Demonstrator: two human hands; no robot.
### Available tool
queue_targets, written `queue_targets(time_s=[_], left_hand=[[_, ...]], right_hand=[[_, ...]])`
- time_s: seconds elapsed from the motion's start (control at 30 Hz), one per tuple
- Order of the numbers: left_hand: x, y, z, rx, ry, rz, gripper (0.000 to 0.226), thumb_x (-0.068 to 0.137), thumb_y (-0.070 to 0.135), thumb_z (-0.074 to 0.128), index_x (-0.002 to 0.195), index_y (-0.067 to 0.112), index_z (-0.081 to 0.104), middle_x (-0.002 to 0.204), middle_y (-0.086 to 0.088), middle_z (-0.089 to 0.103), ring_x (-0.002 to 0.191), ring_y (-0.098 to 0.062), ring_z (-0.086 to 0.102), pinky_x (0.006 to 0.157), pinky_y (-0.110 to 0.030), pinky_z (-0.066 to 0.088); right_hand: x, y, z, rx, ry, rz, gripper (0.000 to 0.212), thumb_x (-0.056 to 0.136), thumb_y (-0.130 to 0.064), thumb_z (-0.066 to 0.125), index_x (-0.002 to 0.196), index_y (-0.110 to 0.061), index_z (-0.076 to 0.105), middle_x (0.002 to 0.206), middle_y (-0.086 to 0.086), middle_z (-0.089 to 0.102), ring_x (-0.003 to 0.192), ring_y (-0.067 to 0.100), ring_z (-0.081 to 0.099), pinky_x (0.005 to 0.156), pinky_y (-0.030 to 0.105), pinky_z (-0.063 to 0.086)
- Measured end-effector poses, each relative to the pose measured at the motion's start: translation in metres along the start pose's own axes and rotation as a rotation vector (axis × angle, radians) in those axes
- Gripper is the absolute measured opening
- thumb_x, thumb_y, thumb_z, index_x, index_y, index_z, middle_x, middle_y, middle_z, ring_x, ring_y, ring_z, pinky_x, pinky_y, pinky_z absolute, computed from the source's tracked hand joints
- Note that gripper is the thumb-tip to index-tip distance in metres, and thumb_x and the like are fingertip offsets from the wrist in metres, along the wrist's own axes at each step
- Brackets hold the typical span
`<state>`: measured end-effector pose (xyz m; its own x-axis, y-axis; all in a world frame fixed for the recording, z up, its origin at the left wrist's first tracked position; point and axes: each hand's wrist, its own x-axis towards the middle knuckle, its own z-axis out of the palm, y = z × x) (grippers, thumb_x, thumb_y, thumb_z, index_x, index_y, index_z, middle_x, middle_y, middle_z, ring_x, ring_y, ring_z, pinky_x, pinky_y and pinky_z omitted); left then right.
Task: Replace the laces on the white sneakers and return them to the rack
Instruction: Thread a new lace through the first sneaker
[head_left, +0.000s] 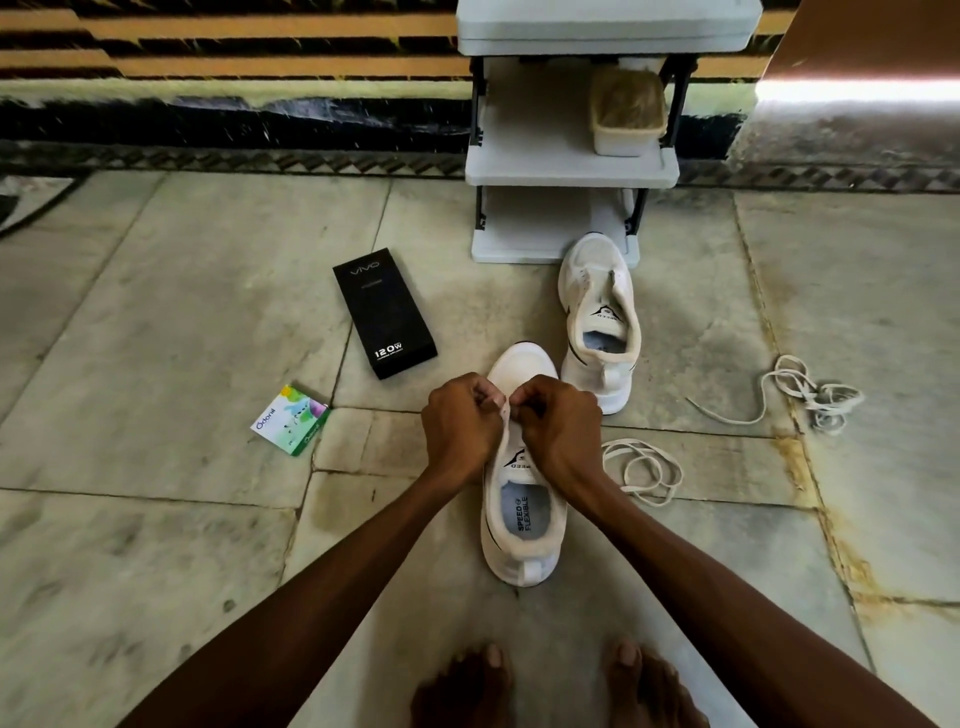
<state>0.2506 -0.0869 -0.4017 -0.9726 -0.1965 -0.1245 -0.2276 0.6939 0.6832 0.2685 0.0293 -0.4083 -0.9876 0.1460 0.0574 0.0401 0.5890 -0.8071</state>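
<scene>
Stone floor (156, 519), left hand (460, 431) and right hand (558, 434) together, pinching near sneaker (519, 551), perhaps lace, eyelets hidden.

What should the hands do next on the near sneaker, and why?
Probably feed the white strip, likely a lace end, through the lowest eyelets. The left hand and right hand both pinch it at the toe end of the near sneaker, whose tongue shows no lacing. A loose lace lies on the floor beside it.
</scene>
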Motion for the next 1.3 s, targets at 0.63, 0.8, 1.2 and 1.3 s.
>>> queue_targets(time_s=[0.63,0.8,1.2,1.3], left_hand=[[0.018,-0.002,-0.014,-0.916,-0.168,-0.648,0.034,0.105,0.007,0.025,0.117,-0.014,0.047,0.092,-0.024,0.068,0.069,-0.025,0.072,0.057,-0.028,0.059],[0.016,-0.004,-0.011,-0.963,-0.149,-0.696,0.035,0.106,0.009,0.025,0.106,-0.012,0.053,0.109,-0.027,0.067,0.078,-0.027,0.07,0.06,-0.026,0.058],[0.038,0.014,-0.028,-0.87,-0.113,-0.471,0.017,0.103,0.005,0.027,0.097,0.008,0.043,0.09,-0.02,0.071,0.071,-0.027,0.071,0.064,-0.034,0.06],[0.081,0.049,-0.078,-1.076,-0.053,-0.387,0.024,0.1,0.002,0.027,0.093,0.005,0.05,0.071,-0.01,0.07,0.06,-0.018,0.069,0.063,-0.032,0.059]], right_hand=[[0.01,-0.013,-0.025,0.047,-0.264,0.152,0.017,0.078,-0.001,0.076,0.092,-0.01,0.076,0.086,0.003,0.076,0.065,-0.006,0.064,0.066,0.007,0.048],[0.002,-0.02,-0.026,0.028,-0.098,0.219,0.007,0.081,-0.029,0.078,0.077,-0.023,0.078,0.07,-0.009,0.073,0.063,-0.002,0.064,0.063,0.015,0.048],[-0.001,-0.027,-0.006,-0.215,-0.275,0.149,0.022,0.085,-0.024,0.069,0.07,-0.011,0.077,0.063,0.012,0.069,0.063,0.026,0.064,0.057,0.03,0.045],[0.0,-0.022,-0.005,-0.16,-0.259,0.205,0.018,0.084,-0.024,0.072,0.071,-0.013,0.079,0.065,0.012,0.071,0.067,0.027,0.066,0.066,0.037,0.053]])
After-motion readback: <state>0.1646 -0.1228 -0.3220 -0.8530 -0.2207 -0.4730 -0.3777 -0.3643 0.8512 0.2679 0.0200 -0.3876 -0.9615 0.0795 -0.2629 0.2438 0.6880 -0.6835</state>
